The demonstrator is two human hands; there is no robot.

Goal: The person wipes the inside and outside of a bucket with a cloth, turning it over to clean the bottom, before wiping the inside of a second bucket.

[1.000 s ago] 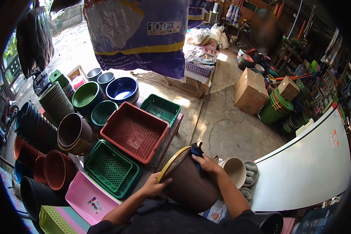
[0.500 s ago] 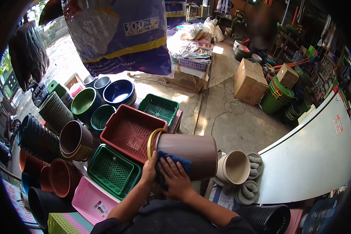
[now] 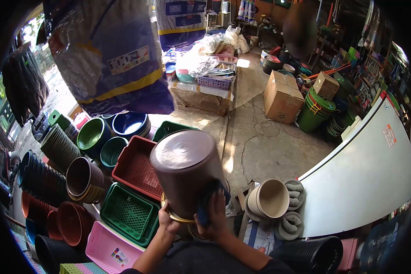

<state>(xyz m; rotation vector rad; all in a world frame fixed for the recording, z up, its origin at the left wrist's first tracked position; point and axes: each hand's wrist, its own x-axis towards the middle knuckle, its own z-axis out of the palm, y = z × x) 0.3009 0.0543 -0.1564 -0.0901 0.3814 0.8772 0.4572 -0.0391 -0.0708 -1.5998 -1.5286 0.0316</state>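
A brown plastic bucket (image 3: 182, 169) is tilted in front of me with its shiny base facing up and its yellow-rimmed mouth toward my body. My left hand (image 3: 168, 220) grips the yellow rim at the lower left. On the bucket's right side, my right hand (image 3: 213, 217) presses a dark blue cloth (image 3: 207, 196) against the wall. Behind the bucket lie a red basket (image 3: 134, 162) and a green basket (image 3: 130, 212).
Stacked pots (image 3: 84, 178) and basins crowd the left, with a pink basket (image 3: 107, 246) below. Cream pots (image 3: 271, 198) stand at right beside a white panel (image 3: 356, 182). Large hanging bags (image 3: 114, 59) fill the upper left. A cardboard box (image 3: 283, 98) sits farther back.
The bucket has turned from lying sideways to base up, its mouth now toward me. My right hand and the cloth have moved to its right side. The camera view has shifted slightly.
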